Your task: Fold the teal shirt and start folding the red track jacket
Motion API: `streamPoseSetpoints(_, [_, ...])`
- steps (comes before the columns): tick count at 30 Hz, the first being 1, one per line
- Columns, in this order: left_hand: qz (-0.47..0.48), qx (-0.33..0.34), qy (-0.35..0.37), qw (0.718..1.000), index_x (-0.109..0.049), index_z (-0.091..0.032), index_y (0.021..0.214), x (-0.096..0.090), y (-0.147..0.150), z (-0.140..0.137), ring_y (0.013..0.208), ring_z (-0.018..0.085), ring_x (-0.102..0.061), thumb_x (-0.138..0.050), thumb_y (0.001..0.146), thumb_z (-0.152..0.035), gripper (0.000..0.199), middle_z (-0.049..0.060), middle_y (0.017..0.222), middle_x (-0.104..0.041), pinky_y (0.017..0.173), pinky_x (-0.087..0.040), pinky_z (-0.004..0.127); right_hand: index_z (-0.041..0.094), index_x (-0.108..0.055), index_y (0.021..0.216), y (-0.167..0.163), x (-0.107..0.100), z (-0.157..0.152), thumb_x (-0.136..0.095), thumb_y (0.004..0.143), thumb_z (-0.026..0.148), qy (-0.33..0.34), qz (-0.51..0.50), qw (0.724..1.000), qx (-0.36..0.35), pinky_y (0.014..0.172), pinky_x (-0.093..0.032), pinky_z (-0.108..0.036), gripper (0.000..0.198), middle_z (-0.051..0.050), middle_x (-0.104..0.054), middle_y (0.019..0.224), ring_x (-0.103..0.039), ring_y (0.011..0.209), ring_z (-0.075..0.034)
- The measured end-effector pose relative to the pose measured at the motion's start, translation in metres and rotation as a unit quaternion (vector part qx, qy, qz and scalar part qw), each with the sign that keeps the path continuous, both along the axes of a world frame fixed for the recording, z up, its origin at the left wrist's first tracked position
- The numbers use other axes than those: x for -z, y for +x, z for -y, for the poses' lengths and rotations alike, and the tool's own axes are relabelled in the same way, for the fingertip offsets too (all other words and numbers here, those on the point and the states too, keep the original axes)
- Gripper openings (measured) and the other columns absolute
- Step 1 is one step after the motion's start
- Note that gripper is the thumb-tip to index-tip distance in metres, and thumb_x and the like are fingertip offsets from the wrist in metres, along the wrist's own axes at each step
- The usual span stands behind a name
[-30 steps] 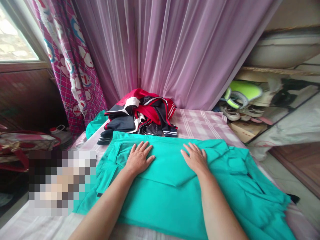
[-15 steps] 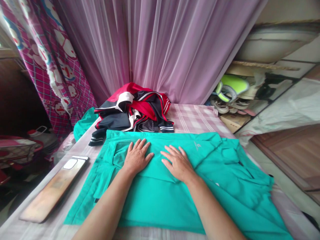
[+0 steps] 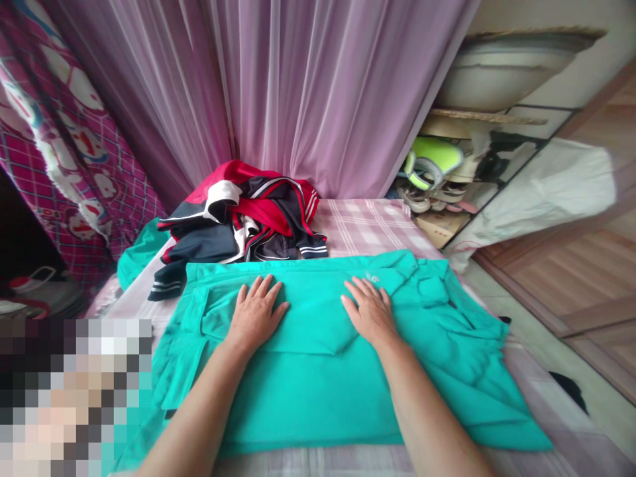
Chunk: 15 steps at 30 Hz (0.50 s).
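Head view is showing a wide turquoise fabric garment (image 3: 308, 391), lying directly under both grips on a pink-and-white checked cloth (image 3: 355, 225). Its spreading is looking mostly done, but creases are showing to the right of the right hand (image 3: 368, 310). Beyond the left hand (image 3: 255, 315), a crumpled red, navy and white clothes pile (image 3: 203, 242) is lying unfolded. Both grips are resting open, palms down, touching the garment, holding nothing.

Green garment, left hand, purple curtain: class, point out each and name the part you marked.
Green garment (image 3: 311, 377): head view, the smooth cloth near its middle.
Left hand (image 3: 254, 315): head view, the back of the hand.
Purple curtain (image 3: 271, 86): head view, its hanging folds.
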<state>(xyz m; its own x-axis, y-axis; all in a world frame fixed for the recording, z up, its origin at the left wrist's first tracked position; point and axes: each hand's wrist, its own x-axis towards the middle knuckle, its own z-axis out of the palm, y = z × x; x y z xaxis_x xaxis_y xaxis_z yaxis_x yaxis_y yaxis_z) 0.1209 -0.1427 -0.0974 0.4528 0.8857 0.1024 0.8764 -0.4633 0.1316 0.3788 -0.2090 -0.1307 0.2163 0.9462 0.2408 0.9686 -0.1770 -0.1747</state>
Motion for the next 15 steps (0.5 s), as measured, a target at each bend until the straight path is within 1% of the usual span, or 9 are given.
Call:
streamPoseSetpoints(2, [0.021, 0.033, -0.001, 0.999, -0.055, -0.028, 0.144, -0.005, 0.013, 0.012, 0.146, 0.031, -0.04, -0.042, 0.101, -0.043, 0.047, 0.008, 0.156, -0.048, 0.119, -0.032, 0.059, 0.028, -0.063, 0.136, -0.003, -0.002, 0.0, -0.044, 0.101, 0.04, 0.002, 0.005, 1.0, 0.004, 0.116, -0.029, -0.052, 0.041, -0.007, -0.056, 0.149, -0.047, 0.139, -0.026])
streamPoseSetpoints(4, [0.051, 0.092, -0.009, 0.994, -0.051, -0.03, 0.147, -0.007, 0.029, 0.03, 0.147, 0.027, -0.04, -0.034, 0.104, -0.04, 0.047, 0.007, 0.155, -0.049, 0.12, -0.031, 0.057, 0.028, -0.063, 0.135, -0.003, -0.003, 0.0, -0.044, 0.101, 0.04, 0.005, 0.005, 1.0, 0.003, 0.116, -0.029, -0.052, 0.041, -0.007, -0.056, 0.149, -0.046, 0.139, -0.026])
streamPoseSetpoints(6, [0.06, 0.145, -0.024, 0.987, -0.048, -0.031, 0.149, -0.003, 0.045, 0.047, 0.147, 0.026, -0.04, -0.03, 0.105, -0.041, 0.048, 0.005, 0.156, -0.049, 0.12, -0.029, 0.059, 0.027, -0.063, 0.136, -0.003, -0.004, 0.001, -0.043, 0.101, 0.04, 0.005, -0.002, 1.0, -0.001, 0.116, -0.028, -0.053, 0.042, -0.008, -0.056, 0.149, -0.046, 0.14, -0.026])
streamPoseSetpoints(8, [0.05, 0.172, -0.026, 0.984, -0.047, -0.031, 0.149, 0.003, 0.054, 0.058, 0.147, 0.028, -0.039, -0.032, 0.104, -0.046, 0.049, 0.006, 0.157, -0.047, 0.12, -0.028, 0.063, 0.026, -0.062, 0.136, -0.003, -0.005, 0.001, -0.043, 0.102, 0.04, 0.004, -0.011, 1.0, -0.004, 0.116, -0.028, -0.053, 0.042, -0.008, -0.055, 0.15, -0.046, 0.14, -0.026])
streamPoseSetpoints(11, [0.029, 0.166, -0.013, 0.986, -0.046, -0.033, 0.15, 0.011, 0.054, 0.059, 0.148, 0.031, -0.038, -0.036, 0.103, -0.05, 0.052, 0.006, 0.158, -0.045, 0.119, -0.028, 0.065, 0.025, -0.062, 0.136, -0.004, -0.006, 0.001, -0.043, 0.102, 0.04, 0.007, -0.016, 1.0, -0.002, 0.116, -0.028, -0.053, 0.042, -0.008, -0.056, 0.149, -0.046, 0.139, -0.026])
streamPoseSetpoints(15, [-0.002, 0.111, -0.013, 0.994, -0.046, -0.035, 0.15, 0.011, 0.039, 0.043, 0.148, 0.029, -0.037, -0.033, 0.103, -0.051, 0.051, 0.004, 0.158, -0.044, 0.119, -0.027, 0.065, 0.026, -0.063, 0.136, -0.003, -0.007, 0.001, -0.043, 0.101, 0.041, 0.011, -0.013, 1.0, -0.004, 0.116, -0.028, -0.052, 0.042, -0.008, -0.057, 0.148, -0.046, 0.139, -0.026])
